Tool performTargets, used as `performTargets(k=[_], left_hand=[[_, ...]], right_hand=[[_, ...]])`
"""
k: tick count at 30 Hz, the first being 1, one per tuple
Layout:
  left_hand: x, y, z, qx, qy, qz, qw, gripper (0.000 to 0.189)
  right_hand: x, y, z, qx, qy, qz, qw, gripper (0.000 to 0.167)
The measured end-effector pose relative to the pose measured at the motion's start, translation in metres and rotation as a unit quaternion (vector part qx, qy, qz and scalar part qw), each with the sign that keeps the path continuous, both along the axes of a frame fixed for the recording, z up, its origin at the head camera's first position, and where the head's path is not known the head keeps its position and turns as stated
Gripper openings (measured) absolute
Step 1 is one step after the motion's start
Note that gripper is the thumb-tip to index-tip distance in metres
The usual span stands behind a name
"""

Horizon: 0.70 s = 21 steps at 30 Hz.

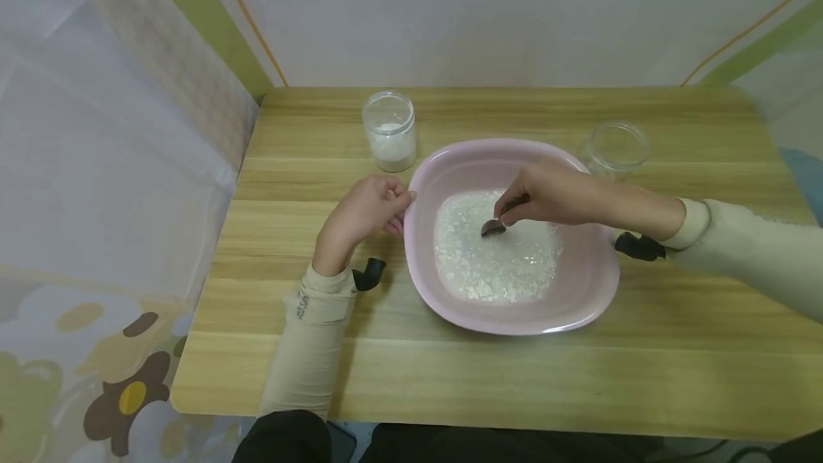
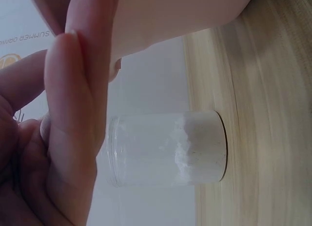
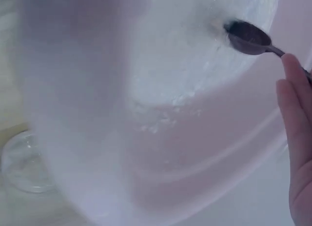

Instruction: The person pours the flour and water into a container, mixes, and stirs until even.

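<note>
A pink oval basin point(image 1: 450, 306) stands on the table, with a white, lumpy, wet-looking mixture point(image 1: 495, 270) across its bottom. My left hand point(image 1: 369, 209) holds the basin's left rim, thumb tip at the edge and fingers against the outer wall. Over the mixture, my right hand point(image 1: 546, 195) pinches the handle of a small dark metal spoon point(image 1: 494, 228). The spoon's bowl point(image 3: 249, 38) hangs low over the white mixture in the right wrist view; whether it touches is unclear. Part of the basin's far right rim is hidden behind my right hand and forearm.
A clear jar point(image 1: 391, 136) partly filled with white powder stands behind my left hand. Another clear jar point(image 1: 617, 148) stands at the basin's back right, partly hidden by the rim. The wooden table point(image 1: 257, 349) meets a printed wall covering point(image 1: 411, 34) at the back.
</note>
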State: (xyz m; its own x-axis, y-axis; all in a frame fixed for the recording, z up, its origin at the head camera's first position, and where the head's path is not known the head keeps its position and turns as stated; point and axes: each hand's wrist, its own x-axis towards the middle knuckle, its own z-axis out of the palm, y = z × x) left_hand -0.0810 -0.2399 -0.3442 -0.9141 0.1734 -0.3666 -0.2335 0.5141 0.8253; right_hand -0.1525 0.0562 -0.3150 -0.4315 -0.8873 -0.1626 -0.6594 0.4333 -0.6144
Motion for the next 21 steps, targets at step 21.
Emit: performTargets(k=[21], left_hand=[[-0.001,0.01,0.001,0.012,0.007,-0.006,0.9999,0.023]], right_hand=[[-0.045,0.005,0.007,0.081,0.035,-0.091,0.9919,0.008]])
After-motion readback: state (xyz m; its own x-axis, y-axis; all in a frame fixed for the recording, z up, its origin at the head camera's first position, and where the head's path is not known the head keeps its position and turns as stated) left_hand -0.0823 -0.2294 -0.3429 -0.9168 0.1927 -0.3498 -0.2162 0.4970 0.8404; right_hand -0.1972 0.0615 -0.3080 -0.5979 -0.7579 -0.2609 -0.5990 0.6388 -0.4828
